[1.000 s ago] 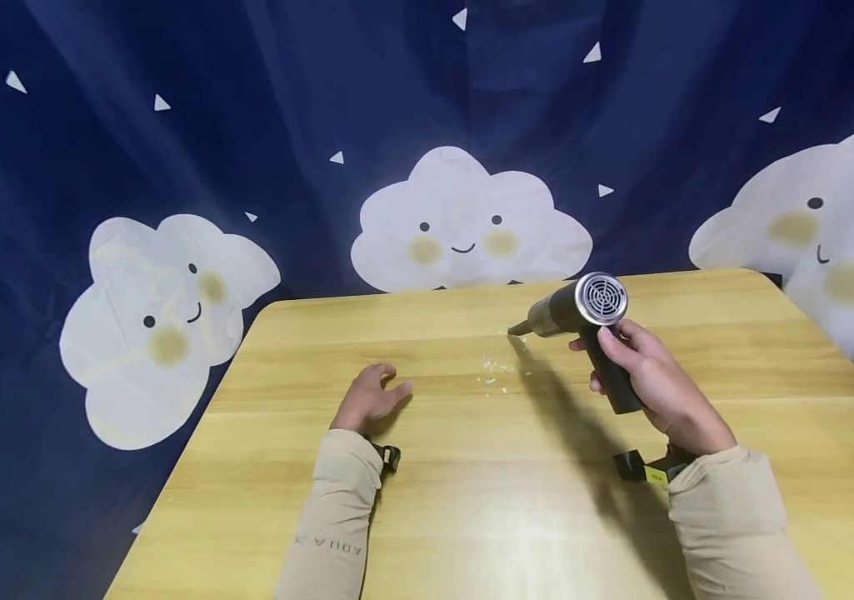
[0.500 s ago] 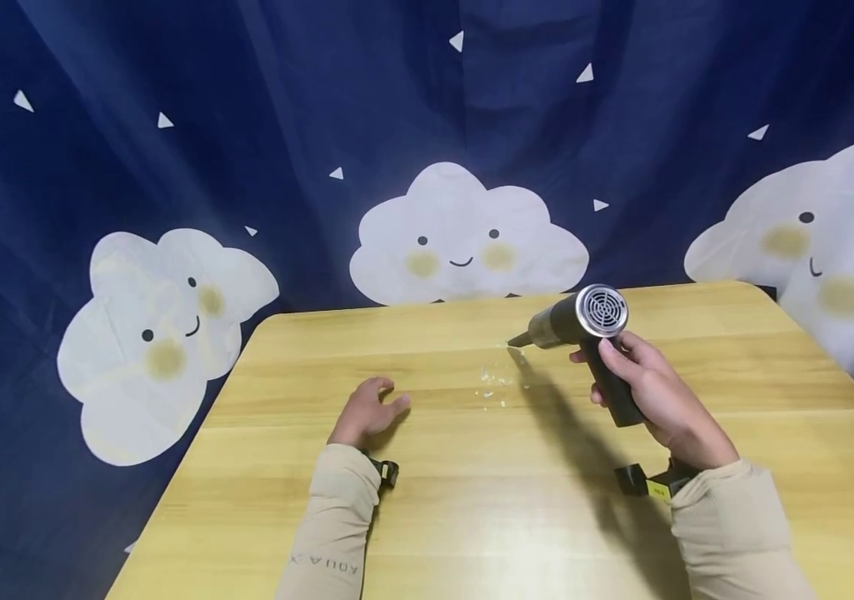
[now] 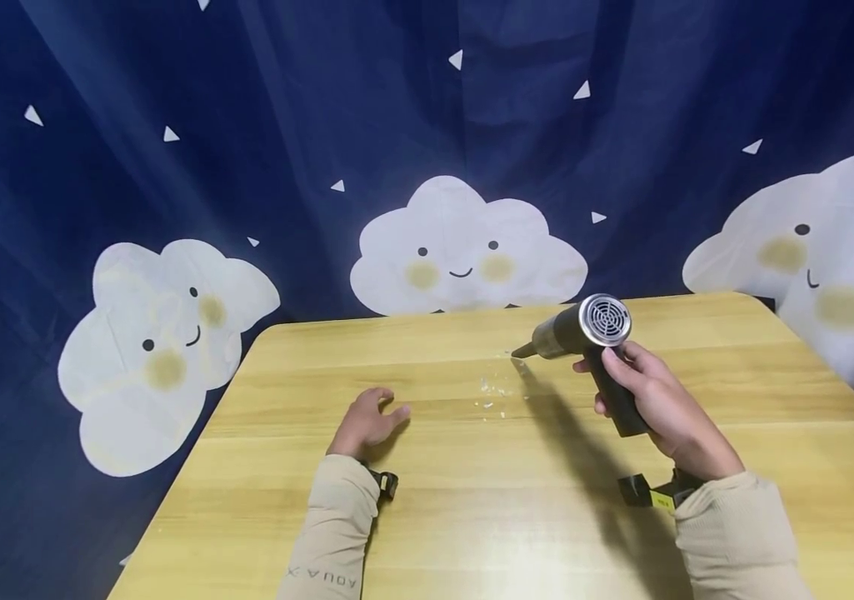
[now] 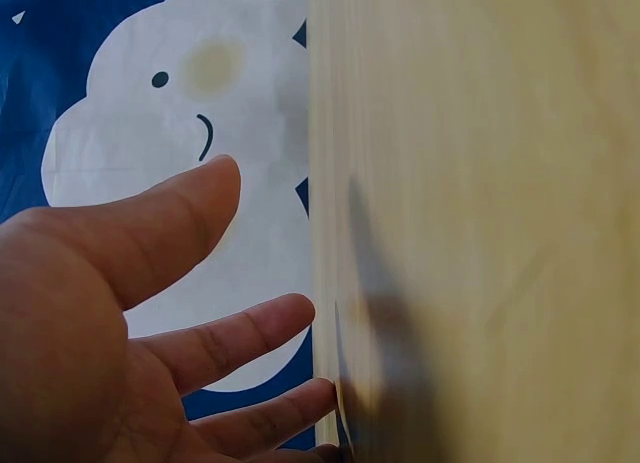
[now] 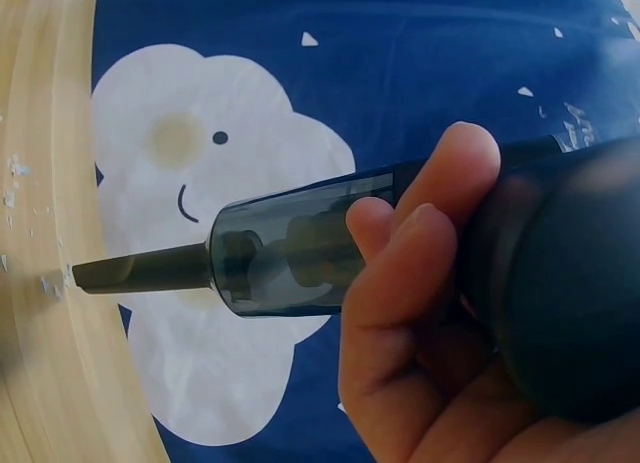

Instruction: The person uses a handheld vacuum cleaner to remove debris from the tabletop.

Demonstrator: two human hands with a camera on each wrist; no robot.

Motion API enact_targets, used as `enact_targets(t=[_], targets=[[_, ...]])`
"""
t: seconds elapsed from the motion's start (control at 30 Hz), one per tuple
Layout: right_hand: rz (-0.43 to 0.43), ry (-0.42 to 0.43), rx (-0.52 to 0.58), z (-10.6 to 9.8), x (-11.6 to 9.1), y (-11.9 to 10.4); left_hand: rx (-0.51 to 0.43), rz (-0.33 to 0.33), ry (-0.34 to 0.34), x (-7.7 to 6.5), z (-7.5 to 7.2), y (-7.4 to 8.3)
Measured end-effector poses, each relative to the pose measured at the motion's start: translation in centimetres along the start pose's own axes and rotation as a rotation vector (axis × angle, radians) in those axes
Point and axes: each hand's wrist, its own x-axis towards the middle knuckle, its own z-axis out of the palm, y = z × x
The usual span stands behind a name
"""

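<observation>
My right hand (image 3: 662,402) grips the dark handle of a small handheld vacuum (image 3: 582,329) with a silver round vent at its back. In the right wrist view its clear dust cup (image 5: 290,248) and narrow black nozzle (image 5: 145,270) show, the nozzle tip slanting down close over the tabletop. White scraps (image 3: 492,390) lie scattered just left of and in front of the nozzle. My left hand (image 3: 368,422) is at the left of the scraps, holding nothing, fingers relaxed and thumb apart; the left wrist view shows its thumb and fingers (image 4: 250,333) spread near the wood surface.
The light wood table (image 3: 284,525) has rounded back corners. Behind it hangs a dark blue curtain (image 3: 307,100) printed with white smiling clouds and triangles. Both wrists wear black camera mounts. A long shadow of the vacuum falls across the tabletop.
The whole head view has shifted, so table and hands sit lower in it. The nozzle has moved slightly toward me over the table. My left hand stays where it was.
</observation>
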Motion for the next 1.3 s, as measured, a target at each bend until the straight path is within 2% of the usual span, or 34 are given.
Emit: enact_targets(t=[0.4, 1.3], targets=[[0.018, 0.025, -0.028, -0.15, -0.24, 0.02, -0.019, -0.011, 0.013, -0.09, 0.17, -0.13], [-0.004, 0.017, -0.016, -0.44, -0.44, 0.09, -0.004, 0.022, 0.029, -0.09, 0.28, -0.14]])
